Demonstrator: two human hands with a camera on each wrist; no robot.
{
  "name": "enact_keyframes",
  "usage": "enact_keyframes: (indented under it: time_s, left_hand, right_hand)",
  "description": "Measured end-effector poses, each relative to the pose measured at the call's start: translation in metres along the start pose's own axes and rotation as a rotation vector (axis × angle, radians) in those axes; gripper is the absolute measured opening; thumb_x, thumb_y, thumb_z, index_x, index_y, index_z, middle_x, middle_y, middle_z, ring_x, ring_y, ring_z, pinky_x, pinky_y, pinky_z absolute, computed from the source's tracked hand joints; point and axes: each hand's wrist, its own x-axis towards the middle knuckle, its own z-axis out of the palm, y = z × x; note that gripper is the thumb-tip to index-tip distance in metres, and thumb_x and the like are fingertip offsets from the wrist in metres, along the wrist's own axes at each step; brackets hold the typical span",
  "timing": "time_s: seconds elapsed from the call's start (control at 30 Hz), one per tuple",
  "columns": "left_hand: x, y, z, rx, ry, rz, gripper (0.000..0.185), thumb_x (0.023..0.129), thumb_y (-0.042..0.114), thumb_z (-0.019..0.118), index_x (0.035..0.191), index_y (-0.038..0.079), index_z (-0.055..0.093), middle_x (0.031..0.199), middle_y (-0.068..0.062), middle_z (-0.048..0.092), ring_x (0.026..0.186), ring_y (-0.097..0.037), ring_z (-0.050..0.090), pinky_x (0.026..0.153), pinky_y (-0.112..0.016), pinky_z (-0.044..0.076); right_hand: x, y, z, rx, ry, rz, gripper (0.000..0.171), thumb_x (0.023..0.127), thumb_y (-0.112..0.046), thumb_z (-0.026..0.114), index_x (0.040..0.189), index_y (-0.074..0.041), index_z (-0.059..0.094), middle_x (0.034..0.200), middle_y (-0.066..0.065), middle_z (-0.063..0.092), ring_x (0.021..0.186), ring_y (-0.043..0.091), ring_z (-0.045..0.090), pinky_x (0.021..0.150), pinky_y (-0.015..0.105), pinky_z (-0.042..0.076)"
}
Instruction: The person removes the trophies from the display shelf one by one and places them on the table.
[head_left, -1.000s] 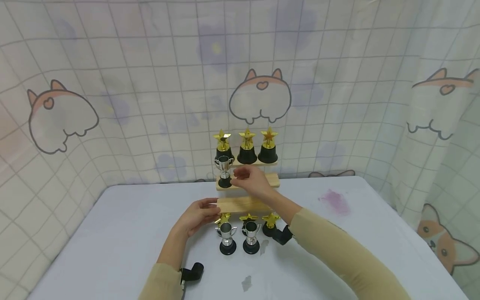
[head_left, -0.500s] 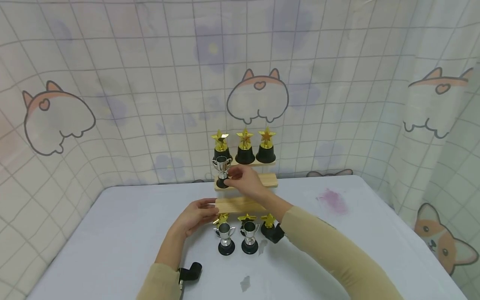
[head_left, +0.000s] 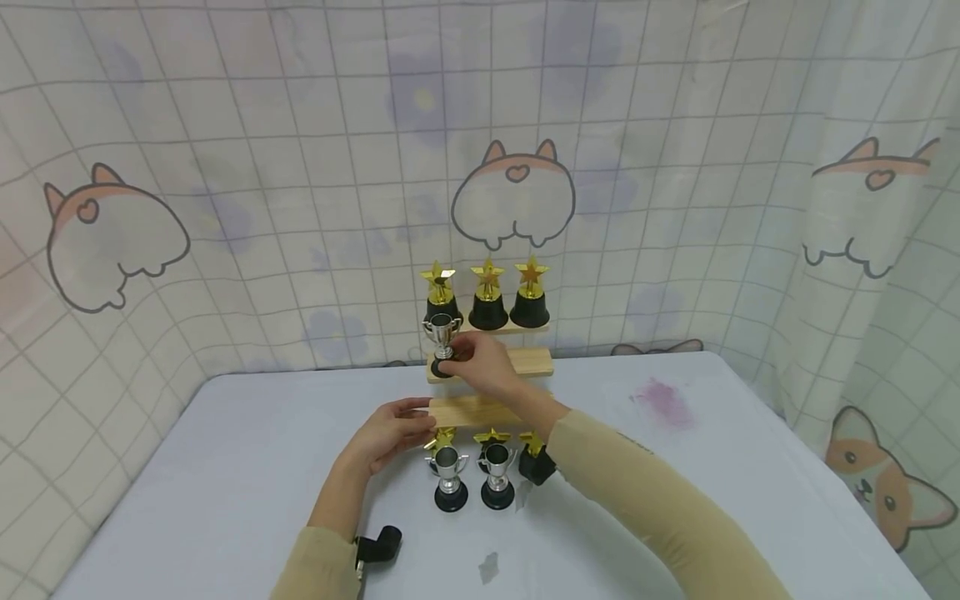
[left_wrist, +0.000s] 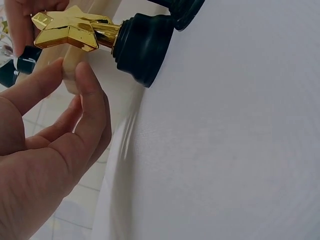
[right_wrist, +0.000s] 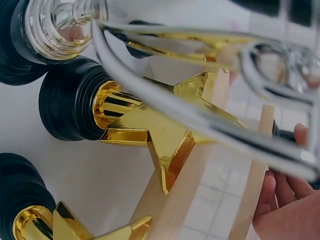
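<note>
Silver cup trophy (head_left: 442,336) stands on the middle wooden step (head_left: 525,362), its black base pinched by the right hand (head_left: 480,363). Relaxed, straight fingers of the left hand (head_left: 390,431) touch the lowest wooden step (head_left: 468,410).

Three gold star trophies (head_left: 487,292) on the top shelf, pink stain (head_left: 663,397) on the white table (head_left: 225,467), corgi-print curtain (head_left: 225,167) behind.

Backdrop is a pale grid-pattern curtain (head_left: 300,167) printed with cartoon corgi butts (head_left: 513,196) (heart marks and all), wrapping around both sides. Up front there's a white table (head_left: 225,467) with a pinkish stain (head_left: 663,400) on its right part. Lighting is soft and even.
</note>
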Motion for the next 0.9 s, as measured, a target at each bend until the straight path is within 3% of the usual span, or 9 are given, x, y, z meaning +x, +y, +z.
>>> enact_keyframes:
  time_s: [0.33, 0.63, 0.9]
  left_hand:
    - [-0.001, 0.000, 0.000, 0.005, 0.003, -0.004, 0.052, 0.097, 0.002, 0.068, 0.144, -0.009, 0.048, 0.120, -0.022, 0.062, 0.096, -0.021, 0.068, 0.091, -0.034, 0.059]
    - [-0.001, 0.001, 0.000, 0.007, -0.001, -0.007, 0.053, 0.097, 0.002, 0.068, 0.144, -0.009, 0.048, 0.120, -0.022, 0.062, 0.097, -0.021, 0.068, 0.091, -0.035, 0.059]
    - [-0.001, 0.002, 0.002, 0.008, 0.010, -0.011, 0.052, 0.097, 0.001, 0.068, 0.144, -0.009, 0.048, 0.119, -0.022, 0.062, 0.096, -0.021, 0.068, 0.091, -0.035, 0.059]
  right_hand:
    - [0.000, -0.002, 0.003, -0.010, 0.002, -0.003, 0.031, 0.094, -0.018, 0.078, 0.119, -0.003, 0.069, 0.109, 0.007, 0.069, 0.101, 0.020, 0.063, 0.085, 0.032, 0.057]
    - [-0.005, -0.006, -0.003, 0.024, 0.022, 0.010, 0.035, 0.093, -0.019, 0.078, 0.121, -0.002, 0.068, 0.109, 0.008, 0.069, 0.098, 0.022, 0.064, 0.080, 0.030, 0.058]
    - [-0.007, -0.004, -0.007, 0.047, 0.054, 0.002, 0.033, 0.092, -0.017, 0.079, 0.119, -0.003, 0.066, 0.112, 0.008, 0.068, 0.103, 0.023, 0.066, 0.083, 0.031, 0.059]
